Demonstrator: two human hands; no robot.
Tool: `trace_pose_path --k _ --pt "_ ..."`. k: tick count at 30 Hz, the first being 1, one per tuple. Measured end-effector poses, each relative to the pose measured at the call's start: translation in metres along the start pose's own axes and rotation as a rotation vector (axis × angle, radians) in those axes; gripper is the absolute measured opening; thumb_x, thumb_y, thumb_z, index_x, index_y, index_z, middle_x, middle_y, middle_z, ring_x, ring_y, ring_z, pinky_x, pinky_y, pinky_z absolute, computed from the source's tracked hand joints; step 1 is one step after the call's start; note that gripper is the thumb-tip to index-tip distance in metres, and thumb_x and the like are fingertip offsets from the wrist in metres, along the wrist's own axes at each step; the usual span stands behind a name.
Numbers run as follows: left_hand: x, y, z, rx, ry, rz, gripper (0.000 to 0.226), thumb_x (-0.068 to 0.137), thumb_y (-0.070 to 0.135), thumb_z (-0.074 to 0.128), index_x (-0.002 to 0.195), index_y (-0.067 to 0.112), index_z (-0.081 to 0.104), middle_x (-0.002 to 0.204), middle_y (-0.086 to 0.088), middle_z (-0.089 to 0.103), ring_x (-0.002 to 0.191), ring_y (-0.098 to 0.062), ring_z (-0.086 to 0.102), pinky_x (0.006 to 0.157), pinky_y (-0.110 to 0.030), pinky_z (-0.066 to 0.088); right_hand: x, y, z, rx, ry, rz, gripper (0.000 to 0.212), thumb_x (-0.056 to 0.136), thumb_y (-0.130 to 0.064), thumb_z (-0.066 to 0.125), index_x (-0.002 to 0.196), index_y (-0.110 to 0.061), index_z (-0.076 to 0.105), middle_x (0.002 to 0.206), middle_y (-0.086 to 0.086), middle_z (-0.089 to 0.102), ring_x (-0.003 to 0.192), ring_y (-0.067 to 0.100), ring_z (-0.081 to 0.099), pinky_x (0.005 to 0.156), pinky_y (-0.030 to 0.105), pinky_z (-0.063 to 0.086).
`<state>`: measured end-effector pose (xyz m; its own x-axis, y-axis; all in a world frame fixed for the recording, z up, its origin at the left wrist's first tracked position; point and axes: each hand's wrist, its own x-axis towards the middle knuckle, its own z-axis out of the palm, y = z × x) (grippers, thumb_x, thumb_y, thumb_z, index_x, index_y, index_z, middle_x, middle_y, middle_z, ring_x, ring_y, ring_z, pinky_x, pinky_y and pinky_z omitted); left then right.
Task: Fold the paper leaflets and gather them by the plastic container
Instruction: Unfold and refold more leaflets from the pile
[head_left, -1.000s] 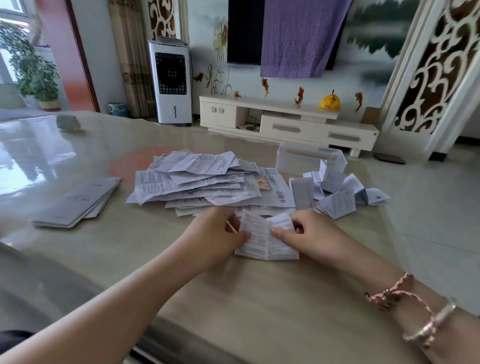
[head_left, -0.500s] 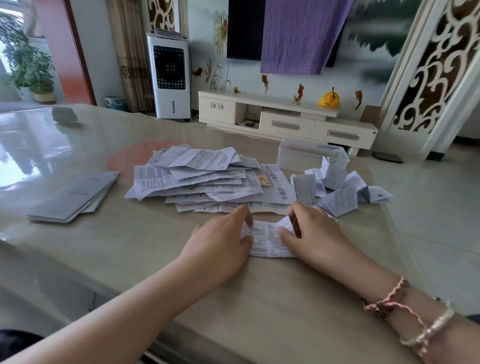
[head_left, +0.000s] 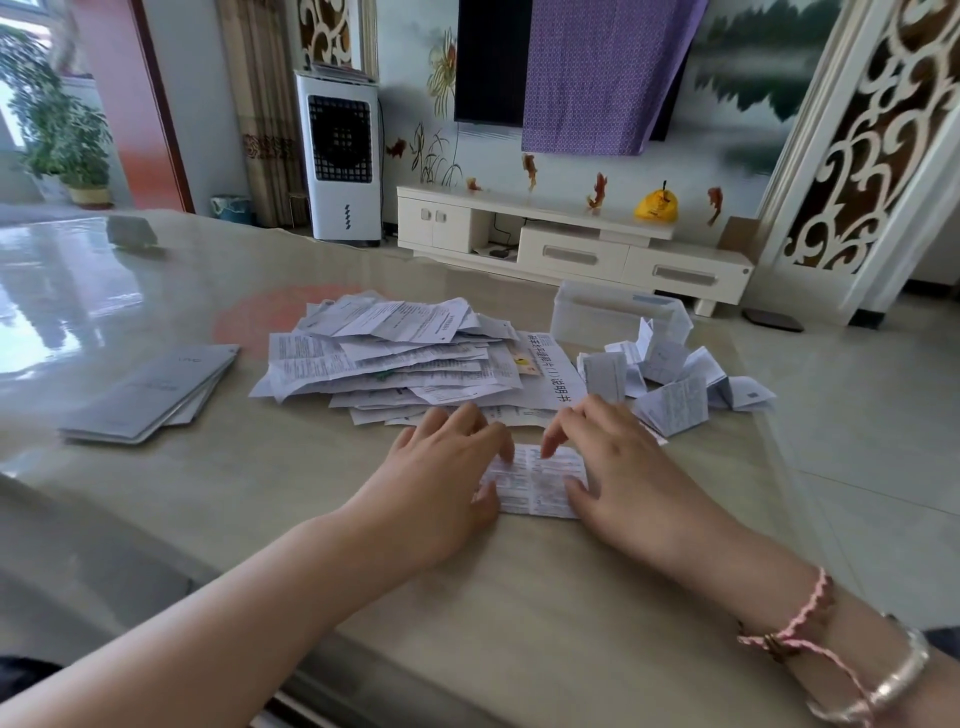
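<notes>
Leaflet (head_left: 535, 483) lay flat on the table (head_left: 519, 623) in the head view, just before the unfolded pile (head_left: 395, 358), its long axis running left to right. Left hand (head_left: 441, 483) and right hand (head_left: 618, 467) pressed it with fairly straight fingers (head_left: 501, 441), gripping nothing. Creasing well probably meant aligning the edges and running the fingers outward along the fold. Folded leaflets (head_left: 675, 379) sat beside the plastic container (head_left: 613, 317).

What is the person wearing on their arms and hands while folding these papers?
Both forearms are bare, with no sleeves showing. The left hand and its wrist carry nothing. The right hand has no rings that I can see, but its wrist wears a pink braided cord bracelet and a pale, shiny bangle.
</notes>
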<state>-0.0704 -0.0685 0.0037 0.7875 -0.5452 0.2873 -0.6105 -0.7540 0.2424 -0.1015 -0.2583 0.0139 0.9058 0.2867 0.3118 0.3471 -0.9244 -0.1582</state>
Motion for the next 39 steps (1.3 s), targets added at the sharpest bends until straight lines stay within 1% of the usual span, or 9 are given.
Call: trace_pose_path --k 3,6,10,13,18,21,25,31,39 --pt "0.001 -0.001 -0.003 -0.047 -0.033 0.043 0.029 0.089 0.027 0.052 0.116 0.039 0.048 0.119 0.015 0.041 0.116 -0.011 0.036 0.098 -0.026 0.030 -0.007 0.000 -0.008 0.140 -0.097 -0.090 0.015 0.088 -0.033 0.063 0.103 -0.031 0.059 0.103 -0.016 0.050 0.101 0.001 0.046 0.088 0.020 0.038" --pt "-0.001 -0.004 -0.007 -0.081 -0.054 0.078 0.023 0.089 0.035 0.055 0.112 0.037 0.052 0.115 0.015 0.044 0.111 -0.009 0.042 0.094 -0.026 0.033 -0.011 0.006 -0.014 0.163 -0.144 -0.123 0.033 0.083 -0.050 0.065 0.109 -0.031 0.061 0.105 -0.017 0.054 0.101 -0.003 0.049 0.090 0.017 0.039" --pt "-0.001 -0.007 -0.009 -0.097 -0.108 0.087 0.039 0.076 0.066 0.057 0.104 0.039 0.051 0.110 0.017 0.045 0.104 -0.008 0.045 0.092 -0.029 0.037 -0.012 0.012 -0.016 0.079 -0.116 -0.190 0.028 0.087 -0.048 0.060 0.108 -0.031 0.062 0.102 -0.020 0.060 0.097 -0.003 0.055 0.088 0.022 0.043" --pt "0.001 -0.005 -0.011 -0.107 -0.115 0.072 0.037 0.073 0.066 0.061 0.097 0.042 0.048 0.108 0.018 0.047 0.101 -0.007 0.047 0.090 -0.029 0.039 -0.014 0.011 -0.014 0.031 -0.066 -0.200 0.018 0.089 -0.036 0.052 0.101 -0.030 0.065 0.095 -0.019 0.065 0.089 -0.001 0.057 0.083 0.022 0.042" --pt "0.006 -0.005 -0.010 -0.173 -0.032 -0.003 0.018 0.085 0.046 0.058 0.090 0.029 0.058 0.093 0.015 0.054 0.090 -0.009 0.053 0.083 -0.030 0.040 -0.012 0.011 -0.014 0.256 0.014 0.037 0.010 0.090 -0.027 0.061 0.084 -0.027 0.069 0.082 -0.016 0.067 0.082 -0.001 0.059 0.073 0.016 0.043" --pt "0.013 -0.004 -0.004 -0.213 0.022 -0.139 0.022 0.091 0.038 0.055 0.083 0.019 0.057 0.083 0.006 0.059 0.085 -0.020 0.055 0.073 -0.031 0.039 -0.003 0.015 -0.009 0.385 0.062 0.189 0.018 0.089 -0.028 0.064 0.071 -0.025 0.065 0.068 -0.012 0.063 0.064 -0.003 0.055 0.061 0.010 0.039" --pt "0.018 0.002 0.004 -0.265 0.041 -0.272 0.023 0.093 0.039 0.052 0.100 0.018 0.048 0.087 0.005 0.052 0.092 -0.024 0.053 0.074 -0.032 0.037 0.008 0.019 0.004 0.328 0.039 0.305 0.032 0.091 -0.035 0.060 0.065 -0.017 0.053 0.059 -0.006 0.051 0.055 0.005 0.043 0.055 0.021 0.034" --pt "0.016 0.010 0.010 -0.139 0.063 -0.279 0.030 0.095 0.040 0.049 0.110 0.018 0.034 0.120 -0.002 0.053 0.115 -0.025 0.047 0.093 -0.035 0.036 0.013 0.016 0.012 0.080 0.029 0.290 0.036 0.089 -0.038 0.057 0.063 -0.021 0.038 0.063 -0.007 0.048 0.069 0.014 0.047 0.070 0.030 0.035" --pt "0.014 0.013 0.011 -0.019 0.090 -0.243 0.027 0.096 0.042 0.044 0.112 0.022 0.037 0.117 -0.001 0.036 0.115 -0.024 0.042 0.095 -0.034 0.036 0.009 0.014 0.009 0.013 0.105 0.129 0.026 0.085 -0.035 0.063 0.102 -0.027 0.045 0.101 -0.011 0.047 0.101 0.012 0.045 0.085 0.031 0.034"
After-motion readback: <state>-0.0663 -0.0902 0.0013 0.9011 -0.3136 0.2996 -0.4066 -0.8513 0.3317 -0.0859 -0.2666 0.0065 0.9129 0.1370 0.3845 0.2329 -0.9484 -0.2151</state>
